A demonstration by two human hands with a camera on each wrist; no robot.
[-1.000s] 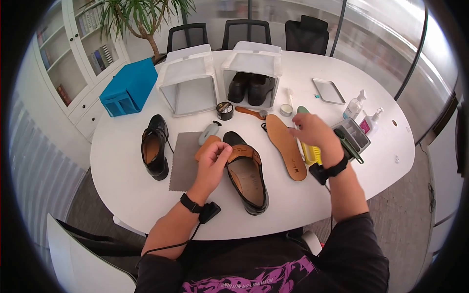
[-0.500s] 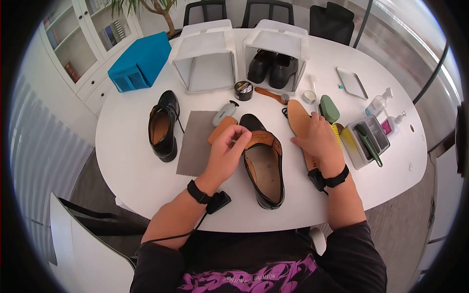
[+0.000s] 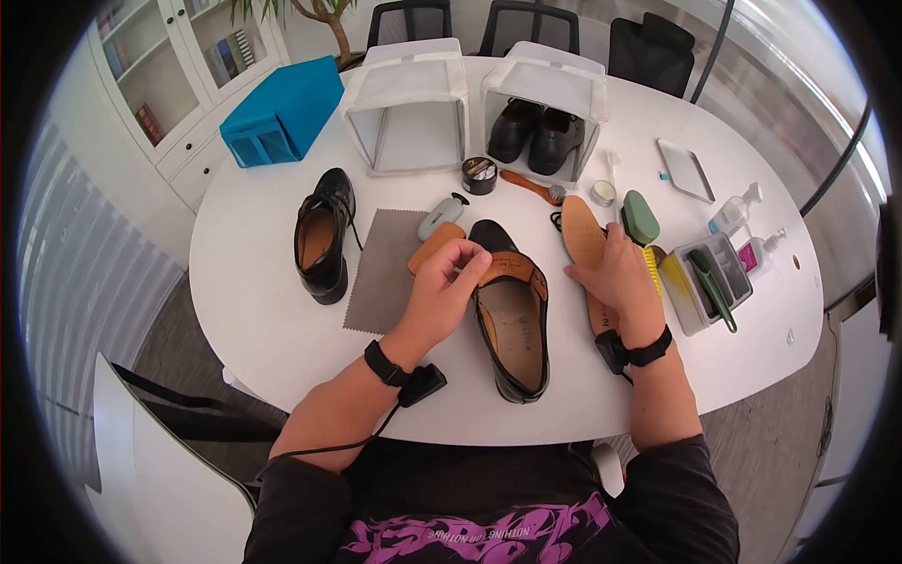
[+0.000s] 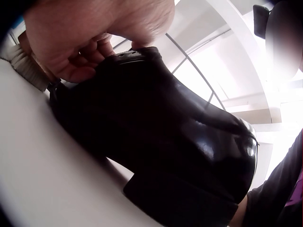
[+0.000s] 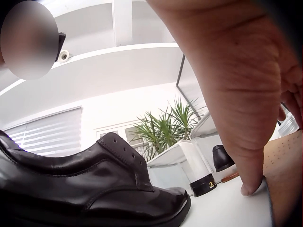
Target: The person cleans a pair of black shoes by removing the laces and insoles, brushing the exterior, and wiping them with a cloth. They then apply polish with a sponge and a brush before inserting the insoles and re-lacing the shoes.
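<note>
A black leather shoe [image 3: 512, 329] stands on the table with its opening up and its tan lining showing. My left hand [image 3: 446, 287] pinches its upper at the lacing flap, with fingertips inside the flap in the left wrist view. To the right lies a tan insole [image 3: 584, 230]. My right hand [image 3: 625, 282] spans it, thumb at its left edge and fingers over toward the right edge; the right wrist view shows the thumb on the edge of the dotted insole [image 5: 284, 163]. A second black shoe [image 3: 322, 235], its lace trailing, stands at the left.
Under the left forearm's far side lies a grey cloth [image 3: 376, 273], with a grey-handled brush [image 3: 442, 218] and wooden brush [image 3: 439, 246]. A polish jar [image 3: 479, 176], green brush [image 3: 642, 218] and grey caddy [image 3: 691, 301] stand around. White boxes [image 3: 409, 108] line the back.
My right hand came down from above the yellow brush onto the insole. My left hand stays at the shoe. The head view has tilted down and shifted left.
</note>
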